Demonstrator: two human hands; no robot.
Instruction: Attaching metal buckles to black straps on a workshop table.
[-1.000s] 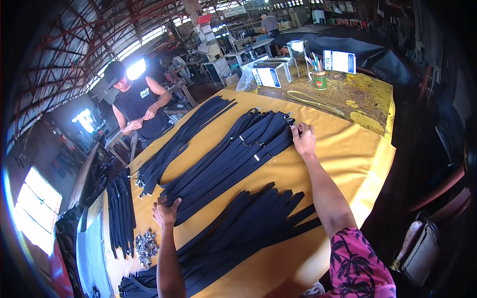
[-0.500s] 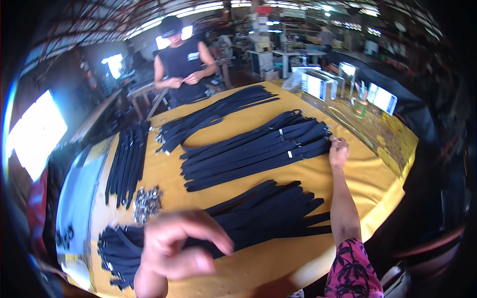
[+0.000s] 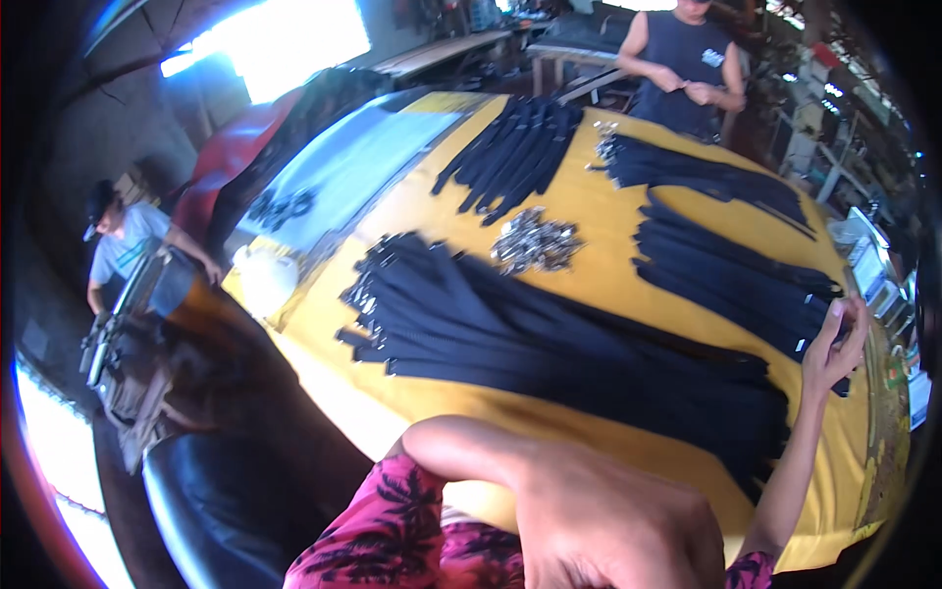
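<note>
My left hand (image 3: 608, 520) is raised close to the camera at the bottom, blurred, with its fingers cut off by the frame edge. My right hand (image 3: 834, 339) reaches out at the right, fingers apart, resting on the ends of a bundle of dark navy straps (image 3: 726, 275). A wider fan of the same straps (image 3: 549, 334), with metal ends at its left, lies nearest me on the yellow table (image 3: 608, 285). A pile of small metal buckles (image 3: 535, 240) sits between the bundles.
More strap bundles lie at the far side (image 3: 515, 152) and far right (image 3: 706, 177). A person in a dark sleeveless top (image 3: 687, 59) stands across the table. A second person in a cap (image 3: 118, 245) works at a machine on the left. A pale blue sheet (image 3: 363, 157) covers the table's left end.
My head has turned left, so the table now sits to the right. My left hand has lifted off the table toward the camera. My right hand stays on the strap ends.
</note>
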